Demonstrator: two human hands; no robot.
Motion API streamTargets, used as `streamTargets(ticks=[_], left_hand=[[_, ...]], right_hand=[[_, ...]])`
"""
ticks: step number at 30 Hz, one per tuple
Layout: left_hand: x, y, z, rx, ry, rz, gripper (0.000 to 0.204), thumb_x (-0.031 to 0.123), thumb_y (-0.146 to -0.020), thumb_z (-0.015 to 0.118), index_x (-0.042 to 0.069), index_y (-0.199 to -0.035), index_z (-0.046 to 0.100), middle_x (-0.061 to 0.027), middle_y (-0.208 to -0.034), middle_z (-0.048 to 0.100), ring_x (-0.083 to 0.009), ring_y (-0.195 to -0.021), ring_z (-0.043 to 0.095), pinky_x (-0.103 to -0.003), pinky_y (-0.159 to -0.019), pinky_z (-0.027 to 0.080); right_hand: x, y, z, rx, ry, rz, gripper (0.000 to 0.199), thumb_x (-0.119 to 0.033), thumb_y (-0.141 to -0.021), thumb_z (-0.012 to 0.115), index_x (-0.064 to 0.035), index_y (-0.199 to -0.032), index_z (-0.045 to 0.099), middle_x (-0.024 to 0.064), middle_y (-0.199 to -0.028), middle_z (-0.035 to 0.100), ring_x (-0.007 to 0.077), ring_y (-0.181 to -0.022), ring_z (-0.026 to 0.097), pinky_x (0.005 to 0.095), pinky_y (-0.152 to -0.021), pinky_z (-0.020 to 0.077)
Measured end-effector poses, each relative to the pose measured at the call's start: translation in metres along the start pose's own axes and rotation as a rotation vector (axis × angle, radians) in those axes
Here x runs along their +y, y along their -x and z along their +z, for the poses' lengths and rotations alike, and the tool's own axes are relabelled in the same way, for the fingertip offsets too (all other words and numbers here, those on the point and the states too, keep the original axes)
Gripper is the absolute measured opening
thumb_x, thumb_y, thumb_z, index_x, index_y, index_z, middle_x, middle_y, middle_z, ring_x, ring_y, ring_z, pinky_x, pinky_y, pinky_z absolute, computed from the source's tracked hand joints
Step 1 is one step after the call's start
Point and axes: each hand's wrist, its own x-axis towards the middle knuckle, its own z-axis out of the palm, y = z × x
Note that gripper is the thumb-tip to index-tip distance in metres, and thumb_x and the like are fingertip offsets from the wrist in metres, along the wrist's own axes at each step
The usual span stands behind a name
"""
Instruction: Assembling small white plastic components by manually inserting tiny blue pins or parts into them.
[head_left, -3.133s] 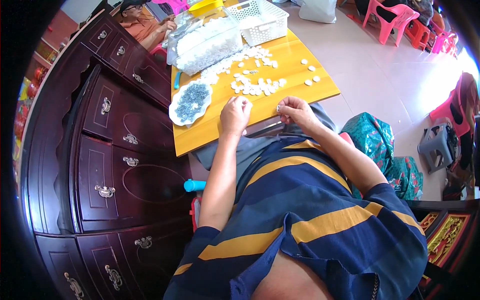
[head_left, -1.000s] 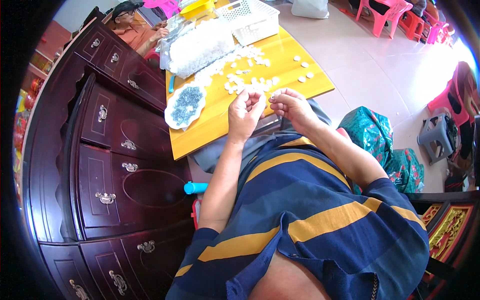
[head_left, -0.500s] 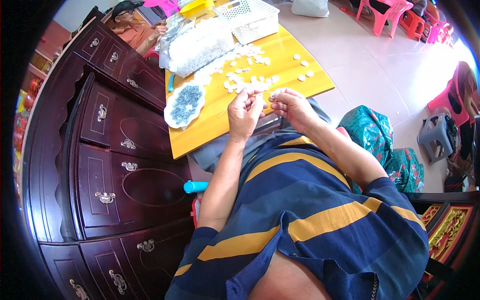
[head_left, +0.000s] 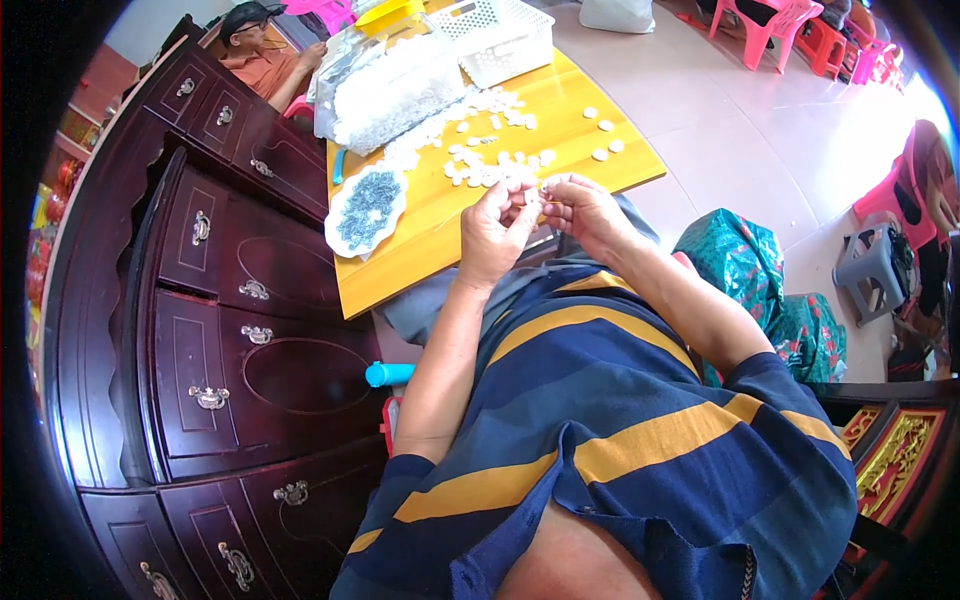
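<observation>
Above the near edge of the yellow wooden table point(head_left: 425, 265), my left hand point(head_left: 493, 232) pinches a small white plastic piece point(head_left: 532, 198) between thumb and fingers. Against it, the fingertips of my right hand point(head_left: 590, 217) are pressed together; what they hold is too small to name. Just beyond my hands lie several loose white round pieces point(head_left: 500, 165). To the left, a white scalloped dish point(head_left: 337, 240) carries a heap of small dark grey-blue pieces point(head_left: 370, 208). Behind it, a clear bag point(head_left: 395, 92) is filled with more white pieces.
A white perforated basket point(head_left: 508, 55) and a yellow container point(head_left: 390, 15) stand at the far end. Dark wooden drawers point(head_left: 300, 370) border the left. Green patterned bags point(head_left: 735, 260) and a grey stool point(head_left: 868, 275) are at right. Another person point(head_left: 265, 60) sits at far left.
My left hand has moved slightly right, so the fingertips of both hands now meet around the white piece. The other person's hand has shifted a little.
</observation>
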Motion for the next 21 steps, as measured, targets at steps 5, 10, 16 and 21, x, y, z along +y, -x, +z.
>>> streamTargets(ticks=[5, 10, 16, 21], left_hand=[[-0.007, -0.002, -0.003, 0.036, -0.071, 0.033, 0.018, -0.001, -0.095, 0.069, -0.002, -0.113, 0.067, -0.0047, -0.088, 0.074, -0.0062, -0.074, 0.069, -0.022, -0.066, 0.055], [-0.012, -0.005, -0.006, 0.085, -0.069, 0.021, 0.010, 0.002, -0.095, 0.067, -0.001, -0.105, 0.070, -0.0026, -0.082, 0.072, -0.0047, -0.068, 0.064, -0.023, -0.062, 0.052], [-0.007, -0.003, -0.005, 0.143, -0.101, 0.023, 0.011, -0.001, -0.095, 0.064, 0.000, -0.102, 0.072, -0.0003, -0.078, 0.069, -0.0037, -0.064, 0.058, -0.023, -0.058, 0.046], [-0.014, -0.003, -0.009, 0.196, -0.033, -0.011, 0.013, -0.002, -0.094, 0.064, -0.002, -0.105, 0.071, 0.0036, -0.079, 0.067, -0.0009, -0.068, 0.057, -0.020, -0.062, 0.047]], right_hand=[[0.000, 0.000, 0.002, 0.018, 0.009, 0.010, 0.010, -0.010, -0.097, 0.066, -0.0060, -0.106, 0.065, 0.0049, -0.096, 0.073, 0.0108, -0.081, 0.069, 0.0243, -0.075, 0.0578], [-0.002, -0.002, 0.002, 0.022, 0.007, 0.027, 0.008, -0.010, -0.098, 0.064, -0.0064, -0.105, 0.065, 0.0049, -0.096, 0.073, 0.0103, -0.081, 0.069, 0.0232, -0.073, 0.0569], [-0.003, -0.005, -0.002, 0.038, 0.001, 0.033, 0.006, -0.010, -0.098, 0.064, -0.0067, -0.104, 0.064, 0.0041, -0.095, 0.072, 0.0098, -0.079, 0.069, 0.0223, -0.070, 0.0568], [0.001, -0.007, -0.006, 0.013, -0.005, 0.030, 0.007, -0.010, -0.097, 0.065, -0.0073, -0.103, 0.063, 0.0042, -0.095, 0.072, 0.0106, -0.077, 0.068, 0.0240, -0.071, 0.0570]])
